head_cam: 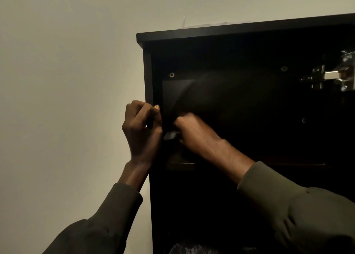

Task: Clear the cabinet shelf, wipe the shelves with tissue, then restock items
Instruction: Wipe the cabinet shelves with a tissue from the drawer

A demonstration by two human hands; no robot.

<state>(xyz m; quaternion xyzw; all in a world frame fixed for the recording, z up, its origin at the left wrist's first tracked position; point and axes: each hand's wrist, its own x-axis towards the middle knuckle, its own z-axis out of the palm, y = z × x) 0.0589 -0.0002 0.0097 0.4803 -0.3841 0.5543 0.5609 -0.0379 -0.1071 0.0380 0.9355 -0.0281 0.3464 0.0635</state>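
Left hand [142,127] curls tight on the cabinet [240,34] side edge, likely bracing, while the right hand [194,132] reaches inside just beside it, fingers curled on a small pale wad, probably the tissue [170,135], against the wall above the shelf [180,164]. Cabinet is dark, matte, flat board with a metal screw [172,74]; a big dark rounded thing [221,96] sits behind the grip, identity unclear.

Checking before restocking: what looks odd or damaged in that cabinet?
Nothing is plainly damaged. The cabinet interior is too dark to judge. Both hands, left and right, work at its left edge around a pale scrap, possibly tissue.
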